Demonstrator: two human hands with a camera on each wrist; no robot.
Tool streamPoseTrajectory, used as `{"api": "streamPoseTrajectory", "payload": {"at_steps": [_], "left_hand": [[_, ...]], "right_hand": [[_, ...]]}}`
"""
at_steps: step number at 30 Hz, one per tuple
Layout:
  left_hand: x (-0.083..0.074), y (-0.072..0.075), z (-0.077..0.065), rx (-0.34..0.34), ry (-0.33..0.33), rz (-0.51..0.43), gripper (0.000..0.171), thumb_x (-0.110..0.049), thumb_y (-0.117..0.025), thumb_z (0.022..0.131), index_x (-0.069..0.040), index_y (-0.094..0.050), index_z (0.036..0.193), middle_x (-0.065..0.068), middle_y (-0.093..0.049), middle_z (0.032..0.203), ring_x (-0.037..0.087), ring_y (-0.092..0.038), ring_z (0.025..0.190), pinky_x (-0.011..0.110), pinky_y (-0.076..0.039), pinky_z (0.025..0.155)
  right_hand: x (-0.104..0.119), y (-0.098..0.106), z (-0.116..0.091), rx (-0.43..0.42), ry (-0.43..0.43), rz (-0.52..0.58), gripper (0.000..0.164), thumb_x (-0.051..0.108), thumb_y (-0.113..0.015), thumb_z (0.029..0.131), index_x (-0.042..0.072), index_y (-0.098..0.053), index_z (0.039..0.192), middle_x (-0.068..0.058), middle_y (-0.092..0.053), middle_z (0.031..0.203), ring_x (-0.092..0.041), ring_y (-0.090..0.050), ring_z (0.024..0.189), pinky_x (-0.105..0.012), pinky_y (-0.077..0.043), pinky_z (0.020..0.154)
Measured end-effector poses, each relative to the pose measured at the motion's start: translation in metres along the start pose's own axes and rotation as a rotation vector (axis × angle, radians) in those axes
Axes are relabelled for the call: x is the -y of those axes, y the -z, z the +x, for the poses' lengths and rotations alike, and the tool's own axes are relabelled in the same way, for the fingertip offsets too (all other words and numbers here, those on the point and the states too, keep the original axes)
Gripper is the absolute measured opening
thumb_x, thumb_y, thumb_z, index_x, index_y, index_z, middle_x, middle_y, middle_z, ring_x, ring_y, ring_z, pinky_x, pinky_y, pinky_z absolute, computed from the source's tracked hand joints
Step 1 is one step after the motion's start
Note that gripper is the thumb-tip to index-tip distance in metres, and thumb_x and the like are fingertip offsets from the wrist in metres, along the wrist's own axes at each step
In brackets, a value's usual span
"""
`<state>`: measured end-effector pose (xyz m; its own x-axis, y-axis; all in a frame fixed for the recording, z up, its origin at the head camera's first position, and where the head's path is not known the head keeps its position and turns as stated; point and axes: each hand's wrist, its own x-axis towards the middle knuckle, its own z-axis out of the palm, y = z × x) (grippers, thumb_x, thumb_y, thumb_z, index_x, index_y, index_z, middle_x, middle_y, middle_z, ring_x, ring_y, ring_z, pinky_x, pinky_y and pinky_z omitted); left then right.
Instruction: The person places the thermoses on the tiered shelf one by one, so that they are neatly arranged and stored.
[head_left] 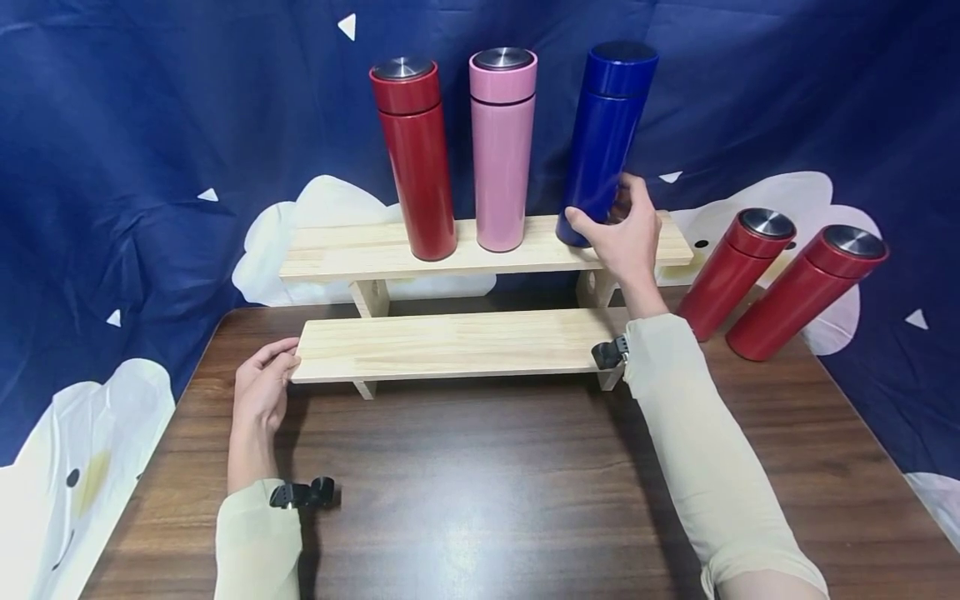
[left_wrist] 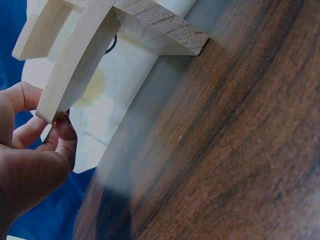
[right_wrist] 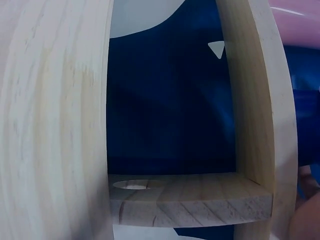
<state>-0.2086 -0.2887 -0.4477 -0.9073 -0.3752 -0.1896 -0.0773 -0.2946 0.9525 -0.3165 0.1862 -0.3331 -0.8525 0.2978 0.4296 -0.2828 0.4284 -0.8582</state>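
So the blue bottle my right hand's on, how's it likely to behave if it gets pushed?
The blue bottle would probably tip if pushed near the top, being tall and narrow. Its smooth, glossy side may prove slippery. Being round, it would likely roll once on its side.

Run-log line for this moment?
right hand: grips blue bottle at upper shelf | left hand: grips lower shelf | upper shelf: red bottle, pink bottle | table: two red bottles
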Motion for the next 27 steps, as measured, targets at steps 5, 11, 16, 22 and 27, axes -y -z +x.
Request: {"api": "streamPoseTrajectory", "payload": {"at_steps": [5,11,16,22,27], "left_hand": [[-0.0008,0.0007,-0.0008,0.001,0.01,-0.001,0.032,0.016,-0.053,0.087,-0.004,-0.074,0.099,0.001,-0.07,0.088,0.008,-0.059,0.071,0.016,-0.049,0.06],[0.0,0.0006,-0.0006,0.003,0.009,-0.001,0.032,0.017,-0.052,0.087,-0.006,-0.074,0.097,0.0,-0.07,0.087,0.008,-0.058,0.07,0.016,-0.047,0.058],[0.0009,0.0004,-0.0002,0.009,0.011,-0.009,0.033,0.016,-0.052,0.087,-0.006,-0.074,0.096,0.001,-0.071,0.086,0.009,-0.061,0.072,0.016,-0.049,0.06],[0.0014,0.0006,0.0003,0.008,0.004,-0.016,0.033,0.016,-0.052,0.087,-0.006,-0.074,0.096,0.0,-0.071,0.086,0.009,-0.061,0.073,0.016,-0.05,0.061],[0.0007,0.0003,-0.0002,0.005,0.005,-0.014,0.032,0.016,-0.052,0.087,-0.007,-0.074,0.096,0.0,-0.071,0.086,0.009,-0.061,0.072,0.017,-0.05,0.06]], "right_hand": [[-0.001,-0.0005,-0.001,0.01,-0.002,0.012,0.076,0.044,-0.084,0.076,0.015,-0.053,0.14,-0.01,-0.064,0.13,-0.023,-0.063,0.113,-0.032,-0.05,0.099],[-0.0027,0.0008,-0.0018,0.015,-0.007,-0.003,0.078,0.046,-0.083,0.078,0.014,-0.052,0.141,-0.011,-0.063,0.133,-0.025,-0.063,0.116,-0.034,-0.049,0.102],[-0.0036,0.0016,-0.0015,0.013,-0.007,-0.004,0.078,0.047,-0.083,0.077,0.014,-0.052,0.141,-0.01,-0.062,0.133,-0.025,-0.063,0.116,-0.034,-0.049,0.102],[-0.0034,0.0019,-0.0009,0.016,-0.001,0.015,0.078,0.045,-0.085,0.076,0.013,-0.053,0.14,-0.011,-0.063,0.13,-0.025,-0.063,0.113,-0.034,-0.05,0.1],[-0.0026,0.0058,-0.002,0.022,0.0,0.087,0.077,0.038,-0.087,0.075,0.011,-0.053,0.138,-0.012,-0.061,0.127,-0.026,-0.063,0.112,-0.035,-0.05,0.1]]}}
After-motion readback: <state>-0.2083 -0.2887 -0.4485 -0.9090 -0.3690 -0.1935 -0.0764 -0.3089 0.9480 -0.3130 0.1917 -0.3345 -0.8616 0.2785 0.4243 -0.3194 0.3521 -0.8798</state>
